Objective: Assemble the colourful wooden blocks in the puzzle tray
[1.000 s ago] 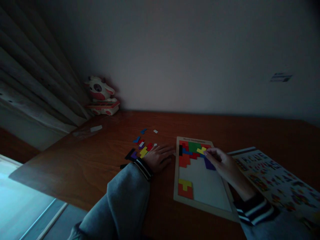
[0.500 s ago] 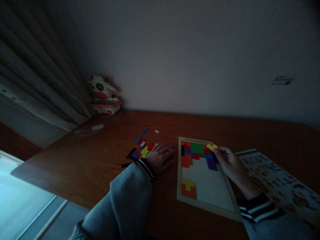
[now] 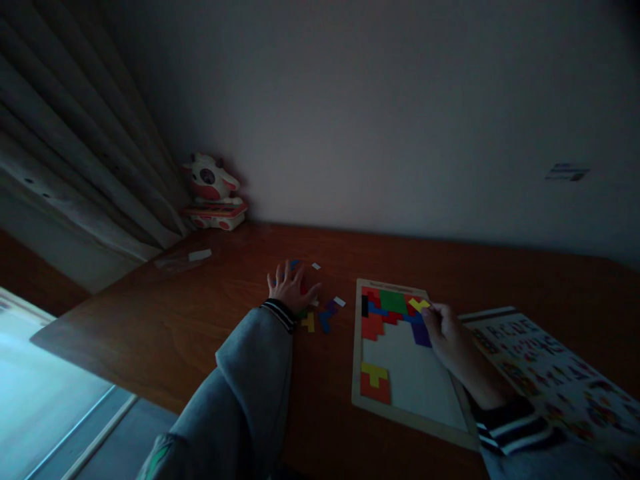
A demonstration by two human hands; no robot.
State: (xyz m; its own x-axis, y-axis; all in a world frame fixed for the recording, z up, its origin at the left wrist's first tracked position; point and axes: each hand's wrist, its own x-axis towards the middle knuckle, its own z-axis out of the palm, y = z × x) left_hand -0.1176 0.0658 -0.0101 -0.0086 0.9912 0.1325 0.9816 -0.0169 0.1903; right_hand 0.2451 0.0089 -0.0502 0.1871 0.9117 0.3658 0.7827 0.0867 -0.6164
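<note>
- At the tray's near left corner, an orange piece point(image 3: 375, 392) and a T-shaped yellow corner piece point(image 3: 376, 371) sit together; with bare base beside them, a jolt to the tray could slide them apart. They look flat and smooth, with squared edges.
- The right forearm crosses the right edge of the wooden tray point(image 3: 410, 424), so a low cuff point(image 3: 513, 427) could nudge the frame. The cuff looks ribbed and striped, the frame pale and straight-sided.
- Right of the tray lies a printed sheet point(image 3: 545, 373), thin and probably easily dragged by the sleeve.
- The right hand point(image 3: 447, 337) has its fingers narrow, pinching the held yellow piece point(image 3: 418, 305) at the tray's far right corner. Whether it touches the pieces below cannot be told; a tilted grip might catch a neighbour and shift it. Its outline is stepped.
- Near that corner are a blocky purple piece point(image 3: 421, 335) and, further in, a broad green piece point(image 3: 393, 301).
- Left of the tray, the left hand point(image 3: 291, 290) is palm down, fingers spread wide over loose pieces; a sweep could scatter them toward the surface's left edge. Beside it show a loose yellow piece point(image 3: 309, 323) and a blue piece point(image 3: 325, 323).
- At the surface's far left corner stands a rounded, probably plastic cow toy point(image 3: 213, 200).
</note>
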